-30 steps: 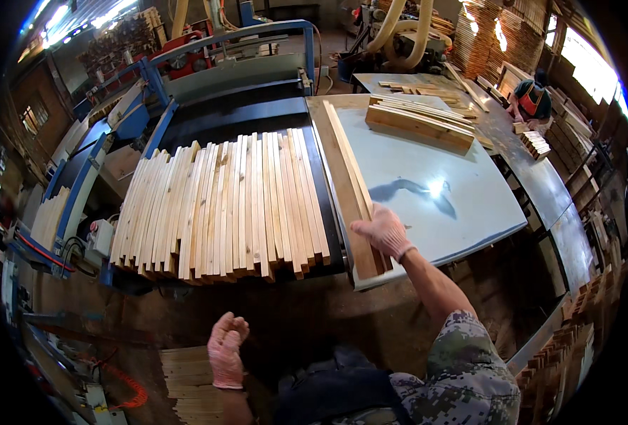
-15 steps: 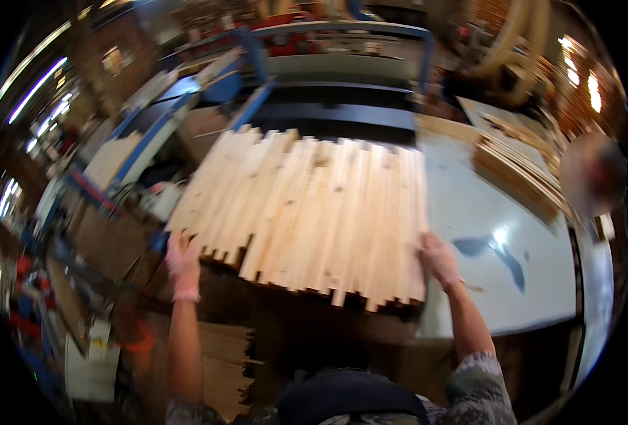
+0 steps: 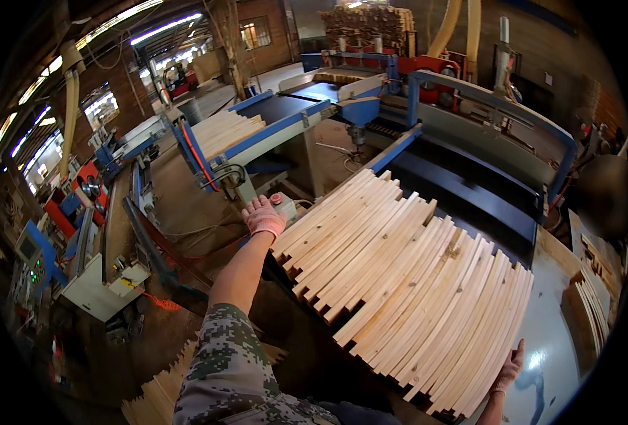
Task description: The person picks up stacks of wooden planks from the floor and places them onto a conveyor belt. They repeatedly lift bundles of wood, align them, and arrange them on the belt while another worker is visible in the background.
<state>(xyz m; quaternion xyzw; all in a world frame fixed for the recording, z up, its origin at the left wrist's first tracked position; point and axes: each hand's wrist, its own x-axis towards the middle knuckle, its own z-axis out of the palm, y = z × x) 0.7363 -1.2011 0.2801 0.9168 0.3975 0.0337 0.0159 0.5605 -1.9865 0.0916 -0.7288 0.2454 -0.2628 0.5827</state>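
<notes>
A wide layer of pale wooden strips (image 3: pixel 406 283), laid side by side with uneven ends, rests at the mouth of a blue-framed machine (image 3: pixel 494 106). My left hand (image 3: pixel 263 217), in a pinkish work glove, reaches past the layer's left edge with its fingers spread. It is next to a small grey control box with a red push button (image 3: pixel 277 199); whether it touches the box I cannot tell. Along the layer's right edge lies my right hand (image 3: pixel 510 370), gloved too, its fingers stretched out against the outermost strip.
A grey metal table (image 3: pixel 540 333) adjoins on the right, with a stack of boards (image 3: pixel 589 312). Ahead to the left, a second conveyor (image 3: pixel 286 106) carries more strips (image 3: pixel 225 132). Further strips (image 3: pixel 162 386) lie low at the left. A control cabinet (image 3: pixel 101 287) stands far left.
The view has swung left. My left hand has moved from the near left corner of the strips to the button box, while my right hand stays along the right edge.
</notes>
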